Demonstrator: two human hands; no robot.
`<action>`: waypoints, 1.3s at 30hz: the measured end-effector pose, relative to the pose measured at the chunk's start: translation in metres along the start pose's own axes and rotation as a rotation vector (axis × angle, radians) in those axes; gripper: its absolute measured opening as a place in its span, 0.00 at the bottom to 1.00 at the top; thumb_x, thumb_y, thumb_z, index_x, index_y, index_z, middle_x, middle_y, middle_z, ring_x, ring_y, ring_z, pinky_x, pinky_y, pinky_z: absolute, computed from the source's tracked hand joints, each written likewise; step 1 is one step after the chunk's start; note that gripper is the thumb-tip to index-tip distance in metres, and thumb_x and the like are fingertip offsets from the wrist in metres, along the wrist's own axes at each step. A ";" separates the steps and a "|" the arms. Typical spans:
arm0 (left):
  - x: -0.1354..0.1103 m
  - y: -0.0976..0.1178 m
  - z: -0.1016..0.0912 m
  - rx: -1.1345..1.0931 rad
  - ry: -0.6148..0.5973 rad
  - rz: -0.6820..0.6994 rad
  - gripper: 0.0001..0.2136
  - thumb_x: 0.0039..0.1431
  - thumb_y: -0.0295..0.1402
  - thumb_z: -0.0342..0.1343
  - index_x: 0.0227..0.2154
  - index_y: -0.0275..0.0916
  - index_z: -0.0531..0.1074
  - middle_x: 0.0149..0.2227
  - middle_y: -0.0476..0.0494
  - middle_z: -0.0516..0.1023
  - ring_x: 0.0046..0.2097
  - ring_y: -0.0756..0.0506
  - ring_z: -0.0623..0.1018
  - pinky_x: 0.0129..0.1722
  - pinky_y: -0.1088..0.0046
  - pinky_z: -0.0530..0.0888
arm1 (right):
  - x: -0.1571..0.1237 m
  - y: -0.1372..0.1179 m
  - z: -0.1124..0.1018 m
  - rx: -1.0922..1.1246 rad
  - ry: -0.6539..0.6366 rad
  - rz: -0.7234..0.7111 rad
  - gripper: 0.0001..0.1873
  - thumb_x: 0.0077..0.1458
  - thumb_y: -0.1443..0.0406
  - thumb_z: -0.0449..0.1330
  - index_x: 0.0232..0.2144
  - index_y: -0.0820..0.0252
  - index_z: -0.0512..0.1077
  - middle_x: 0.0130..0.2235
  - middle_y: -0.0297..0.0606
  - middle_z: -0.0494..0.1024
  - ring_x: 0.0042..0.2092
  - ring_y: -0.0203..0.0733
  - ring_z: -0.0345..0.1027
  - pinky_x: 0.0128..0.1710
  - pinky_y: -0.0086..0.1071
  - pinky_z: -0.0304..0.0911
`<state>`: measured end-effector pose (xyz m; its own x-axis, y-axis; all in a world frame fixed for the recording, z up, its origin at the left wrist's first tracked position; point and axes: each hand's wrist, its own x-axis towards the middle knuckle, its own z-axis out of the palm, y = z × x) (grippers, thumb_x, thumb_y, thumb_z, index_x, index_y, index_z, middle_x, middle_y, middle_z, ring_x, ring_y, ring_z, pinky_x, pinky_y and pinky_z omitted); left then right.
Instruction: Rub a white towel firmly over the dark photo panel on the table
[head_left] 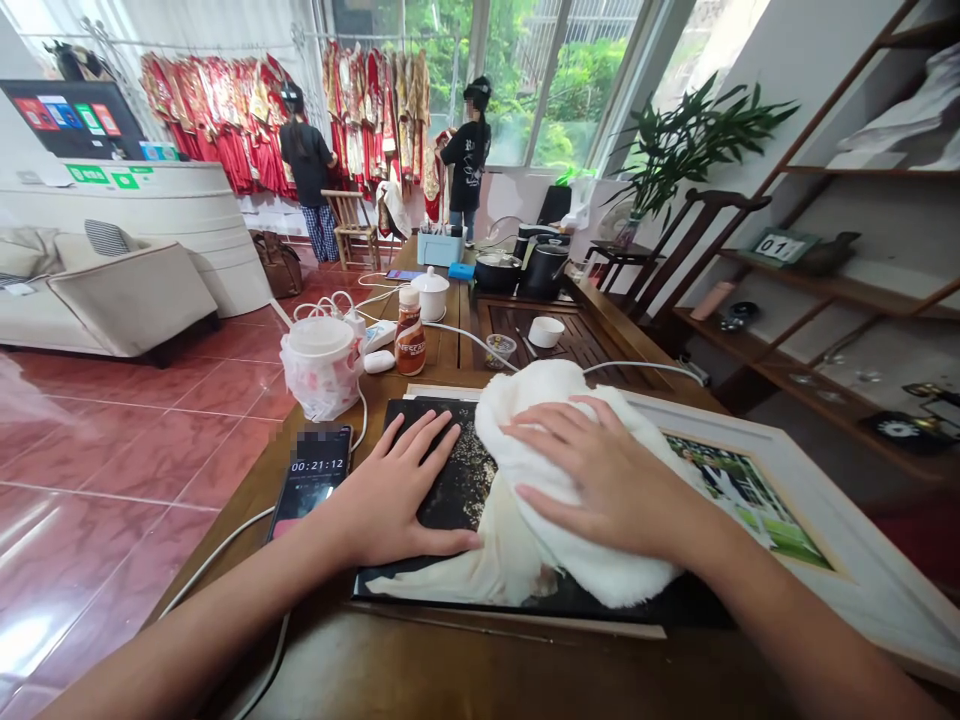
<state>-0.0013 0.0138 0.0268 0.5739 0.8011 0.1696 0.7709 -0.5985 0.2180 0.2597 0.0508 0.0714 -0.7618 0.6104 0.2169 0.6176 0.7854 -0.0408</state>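
I see my right hand [600, 480] spread flat, fingers open, pressing down on a white towel [525, 400] without gripping it, and the towel lies bunched over the right half of a dark glossy photo print [469, 480] on the wooden table [450, 670]. My left hand [397, 490] is open too, palm flat on the print's left part and holding nothing. A phone [311, 480] showing a timer lies just left of it, and a white-framed picture [750, 500] lies to the right.
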 end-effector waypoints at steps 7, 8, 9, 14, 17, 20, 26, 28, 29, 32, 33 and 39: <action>0.003 0.000 0.002 0.031 0.005 0.037 0.42 0.56 0.58 0.55 0.65 0.34 0.56 0.68 0.29 0.53 0.70 0.32 0.48 0.66 0.46 0.47 | -0.005 -0.028 -0.009 0.280 -0.135 -0.216 0.23 0.58 0.53 0.58 0.55 0.46 0.68 0.55 0.36 0.73 0.57 0.46 0.63 0.63 0.49 0.35; 0.002 0.000 0.002 0.025 0.009 0.038 0.42 0.56 0.58 0.55 0.65 0.35 0.56 0.68 0.29 0.54 0.70 0.32 0.49 0.66 0.46 0.47 | -0.004 -0.023 -0.009 0.306 -0.141 -0.210 0.22 0.57 0.53 0.58 0.54 0.45 0.68 0.54 0.34 0.73 0.57 0.45 0.64 0.63 0.48 0.36; 0.002 0.000 0.002 0.018 0.014 0.037 0.42 0.56 0.59 0.54 0.65 0.35 0.56 0.68 0.29 0.54 0.69 0.32 0.49 0.66 0.46 0.48 | -0.002 -0.017 -0.008 0.326 -0.143 -0.198 0.21 0.57 0.53 0.59 0.53 0.44 0.69 0.54 0.33 0.74 0.57 0.45 0.64 0.63 0.48 0.38; 0.000 0.000 0.001 -0.005 0.024 0.014 0.47 0.55 0.64 0.49 0.68 0.35 0.49 0.69 0.32 0.49 0.70 0.32 0.48 0.67 0.46 0.46 | 0.005 0.021 0.001 0.215 -0.003 -0.025 0.21 0.58 0.52 0.58 0.52 0.47 0.71 0.54 0.37 0.75 0.56 0.50 0.66 0.57 0.51 0.49; -0.001 0.000 0.001 0.008 0.007 0.007 0.48 0.56 0.65 0.47 0.69 0.34 0.45 0.70 0.32 0.47 0.70 0.32 0.47 0.67 0.47 0.45 | 0.006 0.023 0.005 0.073 0.059 0.064 0.20 0.62 0.54 0.53 0.53 0.52 0.70 0.53 0.42 0.75 0.56 0.52 0.65 0.54 0.52 0.52; -0.001 -0.001 0.000 0.015 -0.001 0.004 0.48 0.56 0.65 0.47 0.69 0.34 0.46 0.70 0.32 0.47 0.70 0.33 0.47 0.67 0.46 0.46 | 0.002 0.005 0.004 0.004 0.026 0.018 0.23 0.60 0.54 0.54 0.55 0.54 0.68 0.54 0.44 0.73 0.56 0.54 0.63 0.57 0.55 0.47; 0.002 -0.002 0.002 0.029 0.021 0.046 0.42 0.56 0.59 0.54 0.66 0.35 0.55 0.68 0.30 0.52 0.69 0.31 0.49 0.66 0.45 0.49 | -0.006 -0.034 -0.008 0.193 -0.122 -0.194 0.26 0.58 0.52 0.57 0.57 0.49 0.65 0.56 0.39 0.72 0.58 0.48 0.62 0.63 0.50 0.36; 0.002 -0.002 0.003 0.036 0.019 0.049 0.42 0.56 0.57 0.56 0.66 0.35 0.55 0.68 0.29 0.53 0.69 0.32 0.49 0.66 0.45 0.49 | -0.006 -0.031 -0.010 0.246 -0.145 -0.191 0.24 0.58 0.53 0.57 0.56 0.45 0.65 0.56 0.35 0.72 0.58 0.46 0.63 0.63 0.48 0.36; 0.002 -0.002 0.003 0.033 0.020 0.047 0.42 0.56 0.58 0.55 0.66 0.35 0.55 0.68 0.29 0.53 0.70 0.32 0.49 0.66 0.45 0.49 | -0.005 -0.026 -0.009 0.256 -0.145 -0.176 0.23 0.58 0.52 0.57 0.56 0.44 0.66 0.56 0.34 0.72 0.57 0.46 0.64 0.63 0.48 0.37; 0.000 -0.001 0.003 0.011 0.033 0.035 0.45 0.56 0.63 0.50 0.68 0.37 0.50 0.69 0.32 0.50 0.70 0.32 0.48 0.66 0.46 0.47 | 0.000 -0.003 -0.004 0.213 -0.089 -0.097 0.22 0.58 0.52 0.57 0.55 0.43 0.67 0.56 0.34 0.73 0.57 0.48 0.64 0.61 0.50 0.43; 0.000 -0.001 0.003 0.004 0.036 0.031 0.46 0.56 0.64 0.49 0.68 0.37 0.48 0.69 0.33 0.49 0.70 0.32 0.48 0.66 0.46 0.47 | 0.002 0.005 -0.002 0.171 -0.054 -0.055 0.22 0.59 0.52 0.56 0.55 0.45 0.67 0.56 0.35 0.73 0.57 0.49 0.64 0.59 0.51 0.45; 0.000 0.000 0.002 0.008 -0.003 -0.002 0.48 0.55 0.66 0.46 0.69 0.35 0.45 0.70 0.33 0.46 0.70 0.33 0.47 0.67 0.48 0.45 | 0.004 0.015 0.008 -0.040 0.051 0.091 0.22 0.63 0.53 0.51 0.55 0.54 0.67 0.54 0.43 0.74 0.57 0.52 0.63 0.55 0.53 0.50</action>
<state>-0.0013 0.0139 0.0250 0.5736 0.8021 0.1659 0.7740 -0.5971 0.2108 0.2642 0.0655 0.0644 -0.6920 0.6720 0.2637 0.6918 0.7217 -0.0241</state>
